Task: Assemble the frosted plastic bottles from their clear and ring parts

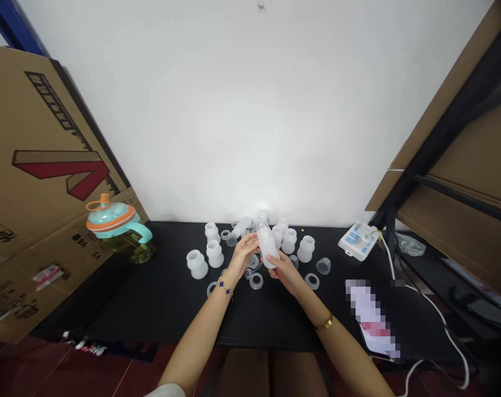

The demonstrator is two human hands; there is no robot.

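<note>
A white baby bottle (269,249) with a clear cap is held tilted above the black table. My right hand (284,270) wraps round its lower body, thumb on the front. Up by the clear cap, the fingers of my left hand (244,251) close on the bottle's upper part. White open-necked bottle bodies stand on both sides, among them one bottle body (197,264) at the left and another bottle body (306,249) at the right. Around and below my hands lie several clear caps, including a clear cap (323,266), and pale rings such as a ring (256,281).
A large teal-lidded jug (120,229) stands at the left by a cardboard box (47,165). To the right are a white plastic case (358,241), a phone (372,320) and white cables (436,314). A white wall (254,121) rises behind the black table (151,298).
</note>
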